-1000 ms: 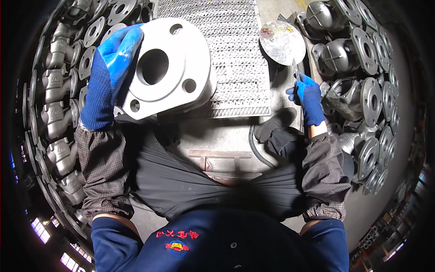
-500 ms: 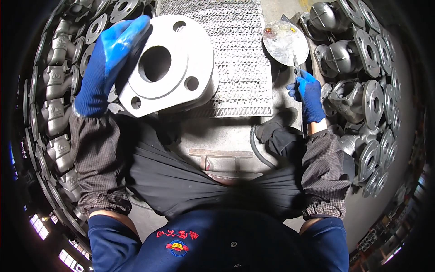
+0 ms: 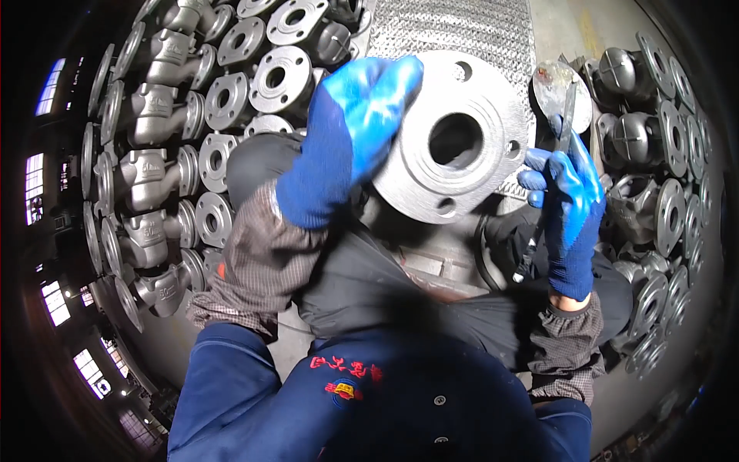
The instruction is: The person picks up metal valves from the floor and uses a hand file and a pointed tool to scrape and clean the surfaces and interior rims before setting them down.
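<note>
My left hand (image 3: pixel 346 135), in a blue coated glove, is closed over the upper left rim of a grey cast-metal flanged valve body (image 3: pixel 485 173). Its round flange faces up, with a wide central bore, concentric rings and smaller bolt holes. To the right of the flange, my right hand (image 3: pixel 568 204), gloved alike, grips a narrow flat-bladed spatula (image 3: pixel 569 115). The blade points away from me and its handle end slants back toward my knee. Some fingers of that hand stretch toward the flange edge. Beyond the blade lies a smeared round plate (image 3: pixel 550 88), partly hidden.
A ribbed metal bench top (image 3: pixel 454 31) lies beneath and beyond the flange. Rows of similar valve bodies (image 3: pixel 150 177) stack up on my left. More grey castings (image 3: pixel 635 138) stand close on the right. My dark-trousered legs are spread below the work.
My right hand has lifted the spatula off the round plate and come nearer the flange. The valve body has been turned, showing a ringed round face. The whole view has shifted.
</note>
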Demonstrator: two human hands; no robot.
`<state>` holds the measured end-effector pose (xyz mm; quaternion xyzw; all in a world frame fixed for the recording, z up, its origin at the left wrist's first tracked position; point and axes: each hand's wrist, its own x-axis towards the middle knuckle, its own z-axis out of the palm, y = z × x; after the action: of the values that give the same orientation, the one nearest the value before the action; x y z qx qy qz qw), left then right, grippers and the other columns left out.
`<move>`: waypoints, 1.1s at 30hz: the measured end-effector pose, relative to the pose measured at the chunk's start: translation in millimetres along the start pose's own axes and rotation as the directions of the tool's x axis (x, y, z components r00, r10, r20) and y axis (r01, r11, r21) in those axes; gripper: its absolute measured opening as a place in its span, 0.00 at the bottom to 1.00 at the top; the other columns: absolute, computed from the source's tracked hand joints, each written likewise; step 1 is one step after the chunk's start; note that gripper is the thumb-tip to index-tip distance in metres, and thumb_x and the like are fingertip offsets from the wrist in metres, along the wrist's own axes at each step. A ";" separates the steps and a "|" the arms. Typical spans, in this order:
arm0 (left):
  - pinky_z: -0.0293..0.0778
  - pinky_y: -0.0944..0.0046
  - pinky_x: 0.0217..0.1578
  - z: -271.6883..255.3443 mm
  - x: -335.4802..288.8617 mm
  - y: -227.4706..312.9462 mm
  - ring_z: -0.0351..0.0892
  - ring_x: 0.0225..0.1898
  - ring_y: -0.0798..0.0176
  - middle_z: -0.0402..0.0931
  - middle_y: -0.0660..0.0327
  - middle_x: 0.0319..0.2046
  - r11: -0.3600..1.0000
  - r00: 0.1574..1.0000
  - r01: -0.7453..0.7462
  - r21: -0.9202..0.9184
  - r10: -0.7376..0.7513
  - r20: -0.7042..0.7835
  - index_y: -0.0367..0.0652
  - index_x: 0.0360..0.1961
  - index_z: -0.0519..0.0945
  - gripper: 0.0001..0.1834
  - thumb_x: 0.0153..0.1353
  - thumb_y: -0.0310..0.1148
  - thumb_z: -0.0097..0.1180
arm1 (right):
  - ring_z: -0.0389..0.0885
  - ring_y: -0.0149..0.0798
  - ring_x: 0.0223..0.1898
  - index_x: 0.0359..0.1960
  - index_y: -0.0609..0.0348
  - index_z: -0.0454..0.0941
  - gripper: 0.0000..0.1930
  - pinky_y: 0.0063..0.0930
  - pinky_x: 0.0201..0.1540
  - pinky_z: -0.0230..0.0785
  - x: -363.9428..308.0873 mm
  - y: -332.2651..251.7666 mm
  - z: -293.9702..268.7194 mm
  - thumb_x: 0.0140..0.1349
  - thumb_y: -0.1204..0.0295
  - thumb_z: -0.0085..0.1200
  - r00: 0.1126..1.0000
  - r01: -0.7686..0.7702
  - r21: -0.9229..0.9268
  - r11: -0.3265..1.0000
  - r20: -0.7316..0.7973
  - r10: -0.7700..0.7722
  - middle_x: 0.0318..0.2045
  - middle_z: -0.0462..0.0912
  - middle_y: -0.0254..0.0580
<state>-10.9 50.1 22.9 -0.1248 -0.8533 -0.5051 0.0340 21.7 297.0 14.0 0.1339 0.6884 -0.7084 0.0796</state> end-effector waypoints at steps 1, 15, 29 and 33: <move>0.70 0.70 0.26 7.0 -19.9 14.6 0.72 0.25 0.74 0.77 0.63 0.25 0.972 0.979 0.196 -0.129 -0.203 -0.038 0.30 0.35 0.78 0.18 0.64 0.39 0.54 | 0.74 0.24 0.26 0.63 0.64 0.64 0.23 0.14 0.29 0.64 -3.2 4.2 8.2 0.69 0.67 0.42 0.998 0.053 -0.020 0.998 0.029 -0.052 0.36 0.81 0.39; 0.77 0.59 0.29 74.4 -37.3 12.4 0.81 0.28 0.51 0.79 0.50 0.29 0.993 0.993 -0.107 -0.053 0.103 -0.065 0.37 0.39 0.80 0.17 0.53 0.38 0.63 | 0.68 0.17 0.19 0.61 0.68 0.66 0.22 0.09 0.20 0.58 12.5 47.7 -17.9 0.65 0.73 0.44 0.984 0.155 -0.021 0.988 -0.090 -0.156 0.25 0.72 0.27; 0.74 0.62 0.29 39.3 -53.8 9.7 0.79 0.29 0.61 0.79 0.55 0.30 0.993 0.998 0.017 -0.115 -0.010 0.068 0.39 0.40 0.81 0.14 0.56 0.36 0.61 | 0.79 0.31 0.32 0.60 0.72 0.66 0.25 0.18 0.33 0.70 -24.4 -28.9 -36.0 0.65 0.66 0.46 0.989 0.111 -0.288 0.951 0.130 -0.076 0.45 0.80 0.52; 0.74 0.69 0.33 40.6 -51.7 19.0 0.77 0.31 0.71 0.79 0.59 0.29 0.967 0.979 0.176 -0.184 -0.153 0.134 0.33 0.42 0.80 0.15 0.58 0.34 0.60 | 0.81 0.33 0.31 0.55 0.63 0.75 0.22 0.23 0.33 0.72 -55.5 -64.6 -42.3 0.56 0.84 0.46 0.936 0.290 -0.717 0.634 0.349 -0.033 0.36 0.83 0.45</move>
<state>46.5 84.9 9.8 -0.0862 -0.8077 -0.5789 -0.0712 58.7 337.8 91.6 -0.0851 0.9091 -0.3712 0.1687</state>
